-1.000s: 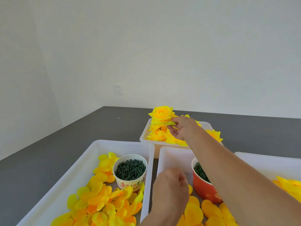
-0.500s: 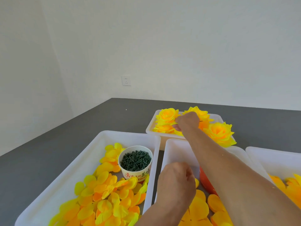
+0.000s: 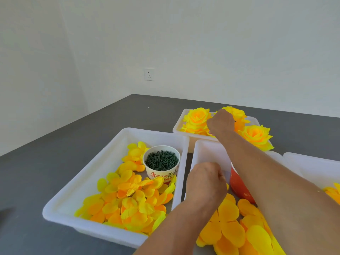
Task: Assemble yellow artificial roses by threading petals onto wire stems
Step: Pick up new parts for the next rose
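**Reaching into the rose tray**

Lying at far left on the grey table (image 3: 55,153) is a white tray (image 3: 88,181) heaped with loose yellow and orange petals (image 3: 128,203). A paper cup (image 3: 161,163) of dark green stems (image 3: 161,160) stands upright near its far right corner, touching the petals.

Just right of that tray, the left hand (image 3: 206,183) hovers over the middle tray (image 3: 206,150), knuckles up and fingers curled under; whether they hold anything cannot be told. Larger petal layers (image 3: 228,223) lie below and to its right, and a red cup (image 3: 239,186) stands beside it, partly hidden by the right forearm.

Farther back, the right hand (image 3: 221,124) reaches into the far tray (image 3: 178,128), where the finished roses (image 3: 197,118) sit. Its fingers are curled down among the flowers, between the left rose and the two on the right; what they grip, if anything, is hidden.

At far right, another tray (image 3: 312,162) shows a few petals at the frame edge.
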The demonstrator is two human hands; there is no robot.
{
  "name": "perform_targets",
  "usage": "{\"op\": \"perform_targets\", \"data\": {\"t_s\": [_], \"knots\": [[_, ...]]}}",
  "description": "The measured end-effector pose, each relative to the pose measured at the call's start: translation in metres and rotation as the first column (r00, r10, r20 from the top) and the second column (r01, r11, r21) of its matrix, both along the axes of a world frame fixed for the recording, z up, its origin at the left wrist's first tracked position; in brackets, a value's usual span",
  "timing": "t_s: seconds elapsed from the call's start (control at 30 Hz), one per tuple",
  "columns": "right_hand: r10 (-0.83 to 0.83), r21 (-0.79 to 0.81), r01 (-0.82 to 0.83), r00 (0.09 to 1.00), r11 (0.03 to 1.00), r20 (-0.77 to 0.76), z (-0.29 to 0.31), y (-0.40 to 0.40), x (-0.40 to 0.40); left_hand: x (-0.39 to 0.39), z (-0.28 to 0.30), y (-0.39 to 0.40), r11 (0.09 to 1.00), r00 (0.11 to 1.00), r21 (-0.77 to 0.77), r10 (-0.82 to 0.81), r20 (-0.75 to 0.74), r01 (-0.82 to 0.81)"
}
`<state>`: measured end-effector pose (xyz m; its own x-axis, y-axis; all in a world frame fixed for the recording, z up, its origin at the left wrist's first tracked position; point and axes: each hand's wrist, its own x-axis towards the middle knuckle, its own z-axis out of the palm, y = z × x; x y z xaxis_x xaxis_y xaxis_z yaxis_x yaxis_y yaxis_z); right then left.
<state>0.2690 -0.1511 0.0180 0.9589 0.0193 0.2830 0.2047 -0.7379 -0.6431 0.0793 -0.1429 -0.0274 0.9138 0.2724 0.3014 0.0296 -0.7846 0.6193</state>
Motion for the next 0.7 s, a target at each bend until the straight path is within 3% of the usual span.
{"op": "perform_targets", "data": {"t_s": [0.47, 0.57, 0.7], "knots": [[-0.016, -0.140, 0.037, 0.988, 0.989, 0.151, 0.013, -0.022, -0.032, -0.003, 0.003, 0.000, 1.000, 1.000, 0.012, -0.008, 0.025, 0.007], [0.047, 0.002, -0.047, 0.994, 0.999, 0.097, 0.020, -0.045, -0.054, -0.004, 0.005, 0.000, 1.000, 0.999, -0.020, -0.017, 0.049, 0.018], [0.145, 0.350, -0.122, 0.989, 0.929, -0.039, 0.016, -0.077, -0.104, -0.008, 0.006, 0.000, 0.998, 0.995, -0.049, -0.028, 0.095, 0.033]]}}
